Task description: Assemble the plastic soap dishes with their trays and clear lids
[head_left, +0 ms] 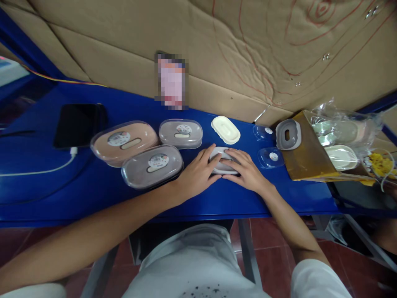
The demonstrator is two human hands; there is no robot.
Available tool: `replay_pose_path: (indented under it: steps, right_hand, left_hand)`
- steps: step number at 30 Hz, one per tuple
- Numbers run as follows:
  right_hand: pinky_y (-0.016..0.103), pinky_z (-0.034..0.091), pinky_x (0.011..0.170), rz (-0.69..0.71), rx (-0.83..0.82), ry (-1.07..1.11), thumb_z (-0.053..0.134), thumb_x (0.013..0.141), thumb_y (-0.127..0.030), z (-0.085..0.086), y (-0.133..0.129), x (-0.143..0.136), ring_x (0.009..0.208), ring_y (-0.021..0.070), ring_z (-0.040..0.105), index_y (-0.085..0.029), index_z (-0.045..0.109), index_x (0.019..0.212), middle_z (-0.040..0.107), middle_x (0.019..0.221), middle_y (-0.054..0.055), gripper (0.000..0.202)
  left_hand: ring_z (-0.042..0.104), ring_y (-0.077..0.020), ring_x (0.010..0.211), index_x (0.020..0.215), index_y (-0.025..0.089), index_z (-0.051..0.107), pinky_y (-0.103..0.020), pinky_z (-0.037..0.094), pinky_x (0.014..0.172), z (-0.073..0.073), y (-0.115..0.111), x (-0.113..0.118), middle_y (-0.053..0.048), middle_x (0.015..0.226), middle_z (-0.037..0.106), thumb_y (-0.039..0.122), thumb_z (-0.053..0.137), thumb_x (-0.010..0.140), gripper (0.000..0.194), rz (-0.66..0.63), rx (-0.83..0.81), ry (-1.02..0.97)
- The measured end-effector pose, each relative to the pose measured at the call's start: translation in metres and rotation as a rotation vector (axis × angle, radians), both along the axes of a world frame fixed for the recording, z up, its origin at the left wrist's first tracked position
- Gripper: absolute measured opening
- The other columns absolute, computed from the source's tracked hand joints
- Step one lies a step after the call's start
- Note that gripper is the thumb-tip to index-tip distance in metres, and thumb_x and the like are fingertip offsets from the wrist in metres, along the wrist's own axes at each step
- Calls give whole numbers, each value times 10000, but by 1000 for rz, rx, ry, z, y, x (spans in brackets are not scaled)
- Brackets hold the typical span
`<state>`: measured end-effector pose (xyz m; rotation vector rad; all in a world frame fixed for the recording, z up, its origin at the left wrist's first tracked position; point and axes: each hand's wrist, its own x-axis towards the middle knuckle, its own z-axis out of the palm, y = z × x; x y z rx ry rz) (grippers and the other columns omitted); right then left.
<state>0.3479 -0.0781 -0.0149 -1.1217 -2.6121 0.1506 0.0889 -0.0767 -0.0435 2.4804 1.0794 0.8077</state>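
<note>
A small grey oval plastic box piece (221, 168) lies low on the blue table between my hands. My left hand (200, 171) grips its left side, thumb at the near edge and fingers over the top. From the right, my right hand (246, 170) holds it the same way, fingers across the top. Its slot is mostly covered by fingers. Just beyond it rests a cream oval tray (226, 130). To the left are two grey oval boxes with clear covers, one nearer (139, 171) and one farther (167, 136), and a beige one (108, 151); each bears a round sticker.
Two clear covers, one farther (260, 132) and one nearer (265, 159), lie at right. A grey slotted piece (291, 140) leans on a cardboard carton (307, 153) holding wrapped parts. A black phone (72, 126) with a white cable sits left. Cardboard (124, 37) walls the back.
</note>
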Motion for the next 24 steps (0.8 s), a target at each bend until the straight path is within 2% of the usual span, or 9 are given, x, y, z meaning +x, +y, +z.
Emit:
replay_pose_path:
  steps: [7,14,24]
  right_hand:
    - [616,358,1292,9,-3,3,635,1056,-564,0,2,2,1572,340,479,-289,653,1483,528,1672,144,509]
    - [613,385,1272,-5,-10,24,651,1048,-561,0,3,3,1562,339,492,-303,678,1448,553,1654,132,477]
    - [574,420,1266,37,49,111,668,1062,-471,-2,3,7,1497,310,575,-308,723,1381,650,1565,96,362]
  left_hand:
    - [446,-444,1562,1537,110,553,-627,436,1268,0,2,0,-289,1668,424,279,728,1008,582,5,54,20]
    - [465,-427,1552,1583,180,491,-627,453,1250,3,0,0,-252,1665,435,279,710,1016,616,10,42,9]
    - [457,-431,1563,1642,191,395,-593,472,1241,3,2,-1,-253,1684,400,267,744,996,737,8,3,14]
